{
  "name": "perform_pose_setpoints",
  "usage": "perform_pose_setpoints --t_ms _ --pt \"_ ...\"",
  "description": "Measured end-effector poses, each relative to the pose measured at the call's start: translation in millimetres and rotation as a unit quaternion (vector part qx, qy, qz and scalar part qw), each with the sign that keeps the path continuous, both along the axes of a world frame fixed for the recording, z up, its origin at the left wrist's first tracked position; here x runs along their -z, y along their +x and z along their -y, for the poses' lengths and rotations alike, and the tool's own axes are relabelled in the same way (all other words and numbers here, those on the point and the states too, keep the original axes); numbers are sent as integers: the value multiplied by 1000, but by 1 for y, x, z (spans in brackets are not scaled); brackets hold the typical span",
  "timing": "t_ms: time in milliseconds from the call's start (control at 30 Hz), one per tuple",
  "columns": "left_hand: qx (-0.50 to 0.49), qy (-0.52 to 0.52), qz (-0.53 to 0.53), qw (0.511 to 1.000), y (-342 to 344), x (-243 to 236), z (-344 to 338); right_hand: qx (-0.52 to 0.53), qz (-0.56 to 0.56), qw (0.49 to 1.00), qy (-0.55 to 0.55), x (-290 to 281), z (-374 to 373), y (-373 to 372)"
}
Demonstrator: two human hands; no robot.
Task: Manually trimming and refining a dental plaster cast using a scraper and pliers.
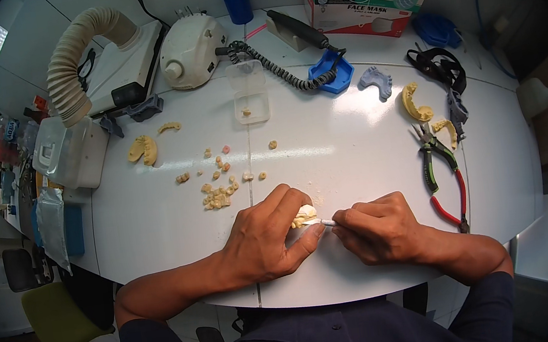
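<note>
Above the near part of the white table, my left hand (262, 232) grips a small cream dental cast (304, 214) between thumb and fingers. Much of the cast is hidden by those fingers. My right hand (380, 230) is closed around a slim pale-handled carving tool (327, 222), whose tip meets the cast near my left thumb. Fine pale crumbs (318, 193) lie just beyond the cast. To the left of them is a cluster of loose tooth-like pieces (219, 196), cream with a few pinkish ones.
Red-and-black pliers (444, 177) lie right of my right hand. Yellow dental casts (414, 103) and a grey one (376, 83) sit behind. A clear box (251, 109), a handpiece (297, 28) with coiled cord, its control unit (189, 51) and a ribbed hose (67, 73) stand farther back.
</note>
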State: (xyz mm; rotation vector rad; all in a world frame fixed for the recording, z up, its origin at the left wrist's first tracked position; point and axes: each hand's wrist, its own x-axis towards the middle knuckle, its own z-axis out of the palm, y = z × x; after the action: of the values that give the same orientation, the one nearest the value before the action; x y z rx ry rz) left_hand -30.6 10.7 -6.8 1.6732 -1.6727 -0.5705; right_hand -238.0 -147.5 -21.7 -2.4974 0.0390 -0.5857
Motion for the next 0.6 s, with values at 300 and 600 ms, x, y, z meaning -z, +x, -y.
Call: perform_pose_setpoints --t_ms 300,600 --pt "6 -5 -3 1000 0 2 0 3 9 1000 3 4 -1 0" --pt "2 -2 4 1000 -1 2 0 9 0 1000 -11 -1 -1 1"
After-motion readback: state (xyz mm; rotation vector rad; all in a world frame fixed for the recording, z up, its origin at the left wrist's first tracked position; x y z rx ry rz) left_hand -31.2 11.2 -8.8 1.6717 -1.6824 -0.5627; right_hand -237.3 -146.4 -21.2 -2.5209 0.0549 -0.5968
